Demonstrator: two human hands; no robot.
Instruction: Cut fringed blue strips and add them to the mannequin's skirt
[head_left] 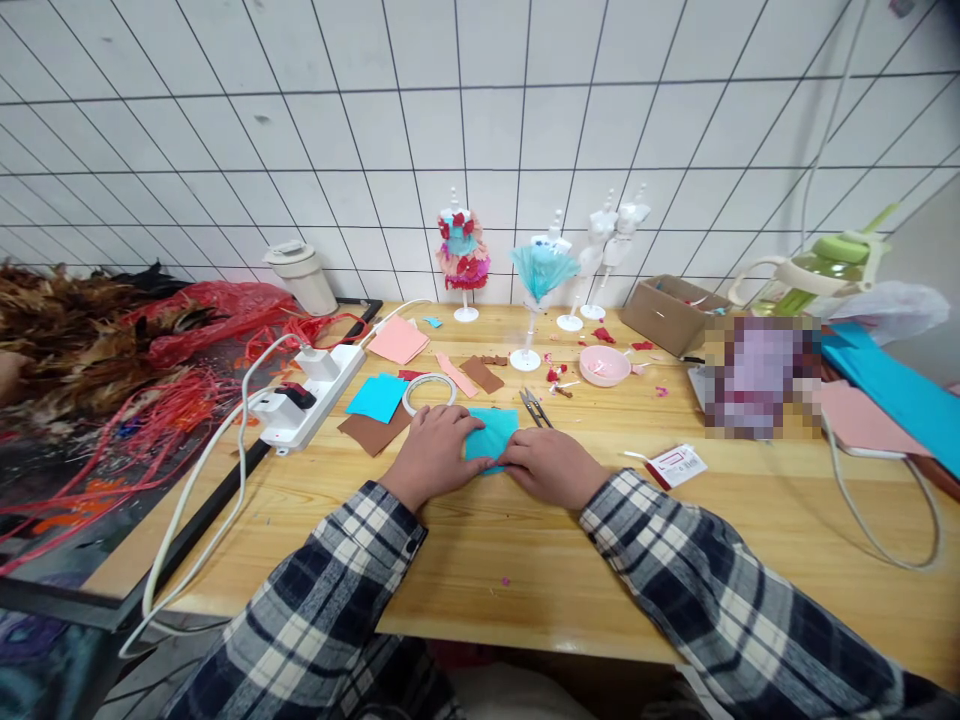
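Note:
A blue paper piece (492, 436) lies on the wooden table between my hands. My left hand (439, 452) rests on its left side, thumb along the lower edge. The fingertips of my right hand (547, 464) are pinched on its lower right corner. Just beyond are a roll of white tape (429, 392) and small scissors (535, 408). Brighter blue sheets (376, 398) and brown sheets (373, 430) lie left of my left hand. A mini mannequin with a teal paper skirt (544, 268) stands farther back, beside one in a red and pink dress (463, 256).
A white power strip (315, 400) with cables sits at the left. Bare mannequins (600, 240), a pink bowl (604, 366) and a cardboard box (670, 312) stand at the back. Feathers (82, 325) and red strings lie far left; a green-lidded bottle (821, 270) is at the right.

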